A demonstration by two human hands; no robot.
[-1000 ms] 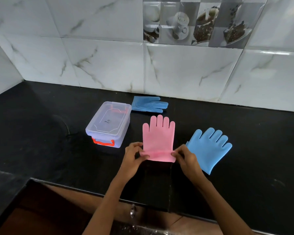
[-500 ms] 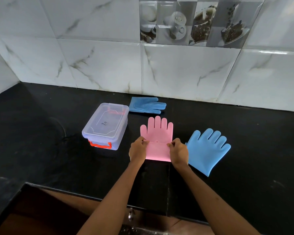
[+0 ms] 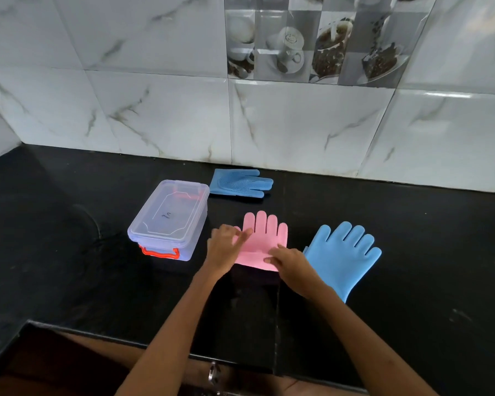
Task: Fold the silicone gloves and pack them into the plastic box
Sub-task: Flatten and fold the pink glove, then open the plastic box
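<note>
A pink silicone glove [image 3: 266,238] lies flat on the black counter [image 3: 69,281], fingers pointing to the wall, its cuff folded up over the palm. My left hand [image 3: 226,248] rests on the glove's left edge with the index finger stretched across it. My right hand [image 3: 290,260] presses flat on the folded cuff at the right. One blue glove [image 3: 345,252] lies spread to the right of the pink one. A second blue glove [image 3: 240,183] lies near the wall. The clear plastic box [image 3: 169,218], lid on and red latch in front, stands left of the pink glove.
A tiled wall [image 3: 297,124] closes off the counter's far side and left corner. The counter's front edge [image 3: 155,341] runs below my forearms, with a dark drop under it.
Both hands carried the pink glove's cuff up and over its palm, then let it go and now lie flat on the fold. The view shifted slightly.
</note>
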